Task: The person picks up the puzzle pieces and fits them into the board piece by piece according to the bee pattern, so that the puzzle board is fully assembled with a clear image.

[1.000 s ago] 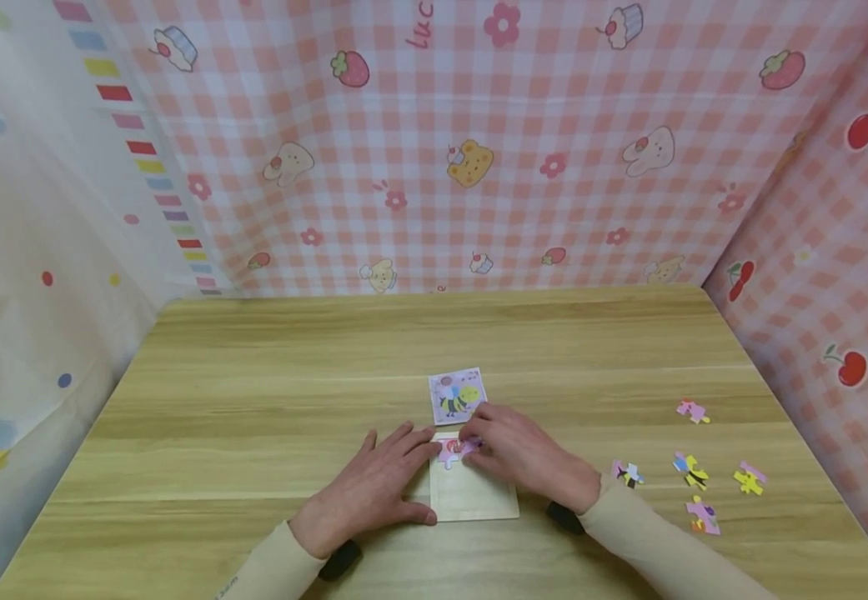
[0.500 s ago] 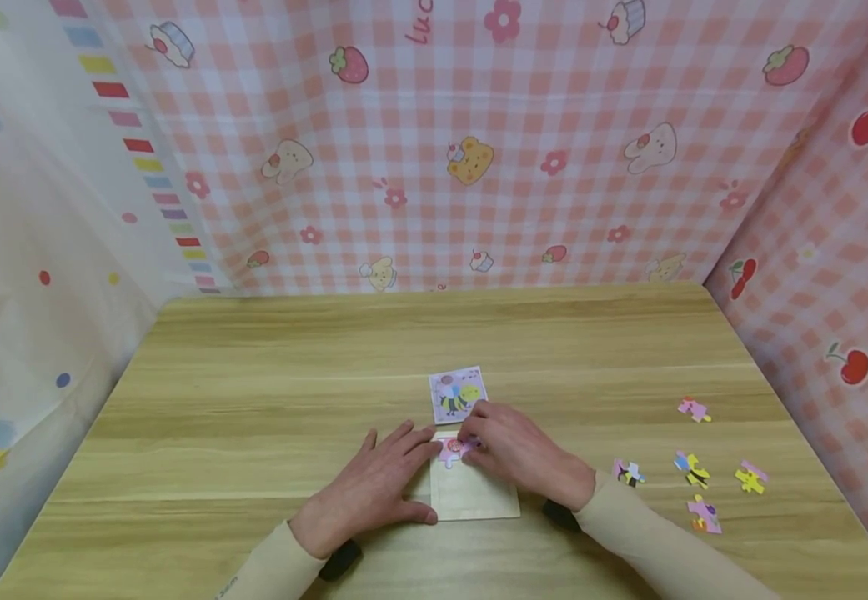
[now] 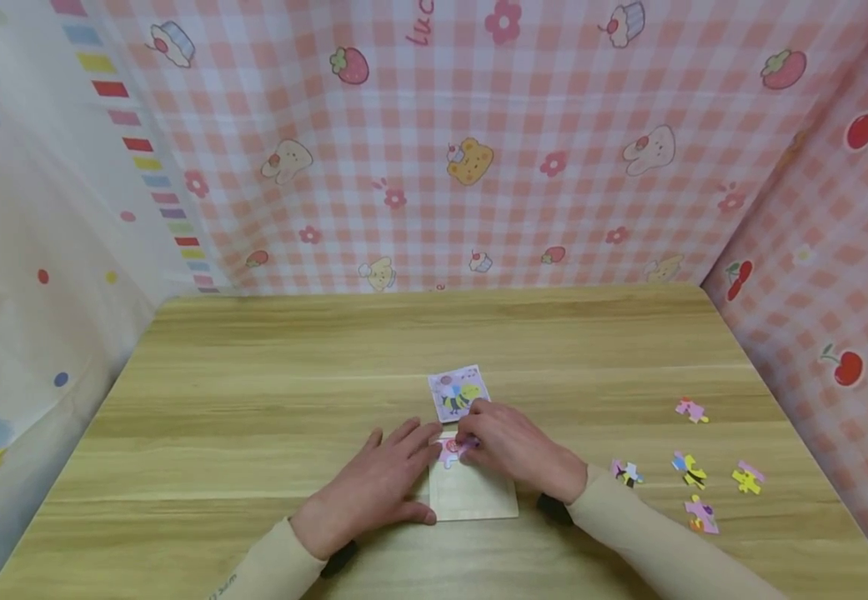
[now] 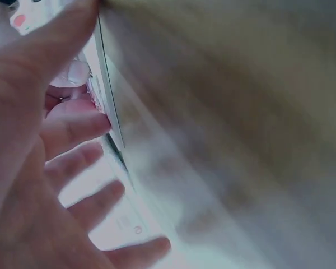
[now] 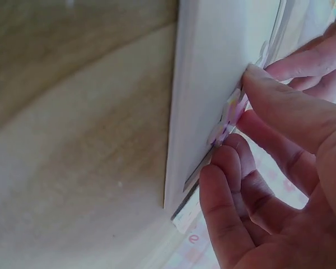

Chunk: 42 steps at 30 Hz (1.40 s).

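Note:
A pale wooden puzzle tray (image 3: pixel 474 498) lies on the table in front of me. At its upper left a pink jigsaw piece (image 3: pixel 449 454) with a red round print sits inside the rim. My left hand (image 3: pixel 369 479) rests along the tray's left edge, fingers spread, fingertips near that piece. With thumb and fingers my right hand (image 3: pixel 519 446) pinches a pink-purple puzzle piece (image 5: pixel 233 112) at the tray's top edge, beside the first piece; the hand hides most of it in the head view. Just beyond the tray lies a picture card (image 3: pixel 456 393) showing a bee, partly covered by the right hand.
Several loose pieces lie at the right: a pink one (image 3: pixel 692 410), a black-and-white one (image 3: pixel 628 473), a bee-striped one (image 3: pixel 690 472), a yellow one (image 3: pixel 747 477) and a pink-orange one (image 3: pixel 702 515). Patterned curtains (image 3: pixel 434 167) stand behind the wooden table (image 3: pixel 253 358) and at its sides.
Both hands stay almost in place at the tray. The right wrist has shifted slightly to the left, and the bee card is turned a little more.

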Available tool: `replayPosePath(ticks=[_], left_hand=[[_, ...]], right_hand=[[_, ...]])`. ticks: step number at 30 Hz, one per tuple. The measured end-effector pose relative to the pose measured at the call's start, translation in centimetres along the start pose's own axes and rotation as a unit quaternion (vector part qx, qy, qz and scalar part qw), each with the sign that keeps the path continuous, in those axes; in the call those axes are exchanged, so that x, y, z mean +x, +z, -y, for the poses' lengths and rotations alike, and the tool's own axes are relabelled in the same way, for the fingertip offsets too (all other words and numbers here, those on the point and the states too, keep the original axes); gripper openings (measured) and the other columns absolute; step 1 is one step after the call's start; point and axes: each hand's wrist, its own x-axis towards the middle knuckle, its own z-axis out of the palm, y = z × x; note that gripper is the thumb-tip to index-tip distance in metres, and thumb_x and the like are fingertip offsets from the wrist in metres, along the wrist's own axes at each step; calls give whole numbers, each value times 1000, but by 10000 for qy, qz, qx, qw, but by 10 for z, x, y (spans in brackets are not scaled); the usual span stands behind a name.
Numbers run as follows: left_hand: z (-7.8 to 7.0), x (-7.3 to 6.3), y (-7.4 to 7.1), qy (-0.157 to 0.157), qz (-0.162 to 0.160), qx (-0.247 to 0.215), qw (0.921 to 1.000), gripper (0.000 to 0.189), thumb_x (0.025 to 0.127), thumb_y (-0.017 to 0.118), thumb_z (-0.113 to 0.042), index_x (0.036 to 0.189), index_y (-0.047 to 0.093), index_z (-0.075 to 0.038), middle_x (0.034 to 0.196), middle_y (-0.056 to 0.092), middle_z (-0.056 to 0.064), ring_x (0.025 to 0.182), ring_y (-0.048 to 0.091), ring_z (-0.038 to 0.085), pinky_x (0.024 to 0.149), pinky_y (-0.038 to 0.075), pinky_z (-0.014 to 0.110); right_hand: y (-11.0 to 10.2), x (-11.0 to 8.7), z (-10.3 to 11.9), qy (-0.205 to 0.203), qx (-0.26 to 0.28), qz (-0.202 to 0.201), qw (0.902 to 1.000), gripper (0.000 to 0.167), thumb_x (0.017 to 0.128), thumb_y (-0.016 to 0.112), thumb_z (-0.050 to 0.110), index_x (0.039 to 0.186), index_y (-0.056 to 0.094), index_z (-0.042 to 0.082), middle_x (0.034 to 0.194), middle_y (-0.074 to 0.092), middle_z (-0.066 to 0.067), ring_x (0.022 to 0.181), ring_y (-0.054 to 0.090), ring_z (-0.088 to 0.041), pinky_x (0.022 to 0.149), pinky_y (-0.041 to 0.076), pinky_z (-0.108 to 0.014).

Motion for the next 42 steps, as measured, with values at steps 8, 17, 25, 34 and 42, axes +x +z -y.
replayPosePath(ticks=[8,17,25,34,42], left_hand=[[0,7,-2,513,-169,692,9961,88,81,78,-63,146,55,-8,148,54,8,135,53,25,106,49,51],[1,9,-7,660,-68,880,9939,87,83,77,-61,153,52,-16,142,56,8,129,55,26,101,53,42],[-3,9,-12,627,2,972,9933,83,82,78,-61,150,55,-19,137,54,5,125,55,25,90,57,38],[-2,9,-9,477,195,748,9959,86,84,77,-61,154,51,-21,143,52,5,132,51,27,96,54,44],[2,10,-4,368,184,546,9977,88,84,78,-61,156,49,-21,146,51,3,133,48,26,98,52,46]], right_hand=[[2,0,1,73,118,-8,9999,12,89,83,15,97,77,9,93,62,2,78,52,-10,70,47,-25],[-1,2,2,70,39,2,10000,13,89,82,14,101,78,9,93,62,1,77,53,-10,68,45,-25],[-4,0,-1,147,282,118,9994,14,89,82,11,102,79,8,98,66,1,84,59,-12,75,52,-29],[-21,-13,-9,83,597,454,9971,22,92,73,4,114,77,4,108,73,-4,97,66,-17,87,55,-39],[-25,-31,-13,191,225,152,9994,25,94,75,10,118,75,4,117,71,-8,107,66,-24,93,56,-46]])
